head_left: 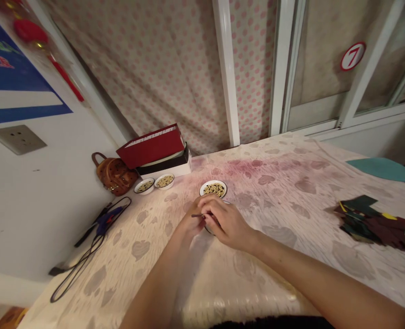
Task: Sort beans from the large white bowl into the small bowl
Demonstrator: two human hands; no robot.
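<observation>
My two hands meet at the middle of the table. My left hand (192,220) is closed, mostly behind the right one. My right hand (228,225) has its fingers curled and pressed together against the left. Out of the fingers, toward the left, sticks a thin dark stick-like piece (197,215); its other end is hidden, and I cannot tell what kind of thing it is. Just beyond the hands stands a white dark-rimmed bowl (213,188) of mixed yellow and black grains or beads. Beneath the hands a second bowl shows only part of its rim (207,229); its contents are hidden.
Two more bowls of grains, one left (144,186) and one right (164,181), stand before a red box (152,146). A brown backpack-shaped bag (115,175) leans by the wall. A blue glue gun (108,220) with cable lies left. Dark fabric pieces (377,224) and a teal fan (382,169) lie right.
</observation>
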